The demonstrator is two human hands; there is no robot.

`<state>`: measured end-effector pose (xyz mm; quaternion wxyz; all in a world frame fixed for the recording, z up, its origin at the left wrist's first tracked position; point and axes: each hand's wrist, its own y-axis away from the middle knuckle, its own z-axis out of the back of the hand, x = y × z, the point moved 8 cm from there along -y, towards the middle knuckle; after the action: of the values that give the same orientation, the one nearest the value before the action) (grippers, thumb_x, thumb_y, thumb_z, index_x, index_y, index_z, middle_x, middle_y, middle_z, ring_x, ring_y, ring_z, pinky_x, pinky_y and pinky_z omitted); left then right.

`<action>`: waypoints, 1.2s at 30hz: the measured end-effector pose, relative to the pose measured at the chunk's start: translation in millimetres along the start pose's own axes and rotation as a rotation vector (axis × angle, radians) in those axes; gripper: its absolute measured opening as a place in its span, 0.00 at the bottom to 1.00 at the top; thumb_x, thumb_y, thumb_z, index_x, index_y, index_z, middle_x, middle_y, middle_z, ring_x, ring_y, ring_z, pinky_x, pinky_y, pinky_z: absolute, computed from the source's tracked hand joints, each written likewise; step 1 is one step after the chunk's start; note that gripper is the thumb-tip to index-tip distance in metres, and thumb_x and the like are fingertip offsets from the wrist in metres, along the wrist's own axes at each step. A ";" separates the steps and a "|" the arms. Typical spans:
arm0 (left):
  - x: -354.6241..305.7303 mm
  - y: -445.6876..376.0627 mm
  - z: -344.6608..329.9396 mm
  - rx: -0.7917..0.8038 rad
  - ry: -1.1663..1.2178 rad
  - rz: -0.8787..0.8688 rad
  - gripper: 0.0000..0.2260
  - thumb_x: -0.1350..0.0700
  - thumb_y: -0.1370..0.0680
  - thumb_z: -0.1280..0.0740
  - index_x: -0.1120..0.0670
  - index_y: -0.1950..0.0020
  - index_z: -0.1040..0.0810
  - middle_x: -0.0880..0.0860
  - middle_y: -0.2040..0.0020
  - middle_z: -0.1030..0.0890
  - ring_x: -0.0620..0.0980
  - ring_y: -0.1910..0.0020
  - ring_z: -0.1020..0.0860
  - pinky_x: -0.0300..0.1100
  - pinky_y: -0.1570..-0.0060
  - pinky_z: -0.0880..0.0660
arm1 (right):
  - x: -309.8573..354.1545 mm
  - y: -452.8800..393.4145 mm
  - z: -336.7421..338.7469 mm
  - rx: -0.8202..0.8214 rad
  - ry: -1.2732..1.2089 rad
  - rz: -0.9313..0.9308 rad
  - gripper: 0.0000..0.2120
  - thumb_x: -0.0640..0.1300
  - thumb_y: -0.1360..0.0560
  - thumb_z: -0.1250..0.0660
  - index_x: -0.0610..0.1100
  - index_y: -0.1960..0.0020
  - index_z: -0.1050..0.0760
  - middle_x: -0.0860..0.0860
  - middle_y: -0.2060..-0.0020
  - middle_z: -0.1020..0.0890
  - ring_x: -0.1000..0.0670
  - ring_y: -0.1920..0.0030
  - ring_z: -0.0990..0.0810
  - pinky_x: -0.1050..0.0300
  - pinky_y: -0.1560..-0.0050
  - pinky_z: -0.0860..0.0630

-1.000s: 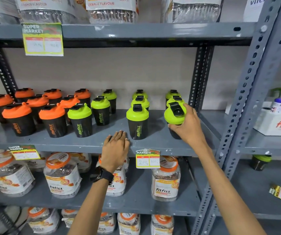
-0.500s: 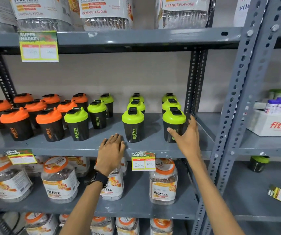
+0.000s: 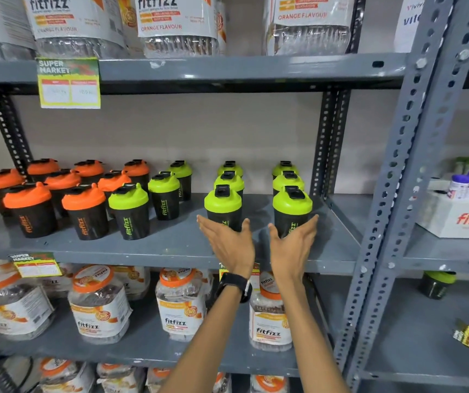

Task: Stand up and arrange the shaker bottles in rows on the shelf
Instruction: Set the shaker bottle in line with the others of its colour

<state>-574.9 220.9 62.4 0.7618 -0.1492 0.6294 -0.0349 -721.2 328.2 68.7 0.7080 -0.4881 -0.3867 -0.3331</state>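
Both hands spreading open, gripping nothing: left hand (image 3: 231, 245) cupping in front of a green-lid shaker (image 3: 223, 207), right hand (image 3: 292, 245) w/ another shaker (image 3: 292, 209); bottles standing upright on shelf (image 3: 142, 251) in rows.

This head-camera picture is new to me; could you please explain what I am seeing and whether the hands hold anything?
The picture comes from a camera worn on a person's head, looking forward and down at a grey metal shelf. There is no machine here, only two bare hands. The left hand, with a dark watch on its wrist, and the right hand are both open and hold nothing. They reach towards two green-lidded shaker bottles at the front of two rows. More green-lidded and orange-lidded shakers stand upright to the left. Labelled jars fill the shelf below.
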 end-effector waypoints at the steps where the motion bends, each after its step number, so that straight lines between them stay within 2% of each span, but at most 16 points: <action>1: 1.5 -1.5 -1.6 -0.012 0.010 0.029 0.52 0.50 0.28 0.23 0.63 0.19 0.56 0.61 0.18 0.48 0.60 0.19 0.44 0.57 0.24 0.36 | -1.2 -2.4 -1.9 0.010 0.010 -0.013 0.51 0.51 0.28 0.26 0.32 0.21 0.54 0.35 0.24 0.40 0.39 0.24 0.40 0.51 0.28 0.36; 4: 3.0 -4.4 -5.0 -0.039 0.002 0.057 0.49 0.54 0.28 0.23 0.63 0.19 0.52 0.62 0.19 0.44 0.62 0.21 0.39 0.59 0.26 0.34 | -3.7 -7.2 -5.1 0.025 0.031 -0.033 0.49 0.48 0.29 0.24 0.31 0.23 0.51 0.34 0.26 0.35 0.37 0.26 0.35 0.48 0.30 0.32; 8: -0.6 -6.6 -3.0 -0.069 -0.009 0.043 0.43 0.59 0.28 0.23 0.62 0.21 0.46 0.61 0.21 0.38 0.61 0.22 0.37 0.58 0.26 0.34 | -4.7 -11.7 -4.4 0.022 0.051 -0.019 0.38 0.41 0.29 0.24 0.32 0.29 0.41 0.35 0.34 0.28 0.35 0.32 0.28 0.46 0.37 0.28; 13: 1.5 -7.0 -4.0 -0.004 -0.008 -0.009 0.37 0.61 0.27 0.26 0.62 0.24 0.42 0.62 0.26 0.32 0.63 0.26 0.32 0.60 0.30 0.31 | -9.7 -19.5 -1.2 0.080 0.046 -0.023 0.33 0.40 0.29 0.24 0.32 0.33 0.38 0.35 0.36 0.27 0.34 0.34 0.27 0.46 0.38 0.28; 19: 1.6 -3.9 -5.5 0.066 -0.001 -0.022 0.35 0.60 0.26 0.26 0.62 0.25 0.41 0.61 0.27 0.31 0.63 0.27 0.31 0.62 0.32 0.30 | -15.5 -19.5 8.3 0.088 0.056 -0.020 0.33 0.40 0.30 0.24 0.31 0.33 0.37 0.35 0.36 0.27 0.35 0.34 0.27 0.46 0.38 0.28; 30: -3.7 4.0 0.9 0.006 -0.010 0.038 0.37 0.62 0.27 0.26 0.62 0.24 0.42 0.63 0.31 0.30 0.67 0.31 0.28 0.62 0.33 0.29 | -11.2 -16.7 3.5 0.125 0.042 -0.019 0.35 0.40 0.28 0.25 0.32 0.31 0.40 0.35 0.34 0.29 0.36 0.32 0.29 0.45 0.35 0.28; 36: -3.8 2.1 3.1 0.025 -0.018 0.034 0.36 0.61 0.27 0.25 0.62 0.25 0.40 0.62 0.32 0.29 0.67 0.32 0.27 0.62 0.35 0.27 | -11.5 -16.3 2.2 0.125 0.047 -0.018 0.35 0.41 0.28 0.25 0.32 0.30 0.41 0.35 0.33 0.30 0.36 0.31 0.30 0.45 0.34 0.28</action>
<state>-572.9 224.4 65.9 0.7697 -0.1294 0.6245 -0.0284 -741.0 326.5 66.2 0.7430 -0.4316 -0.3943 -0.3260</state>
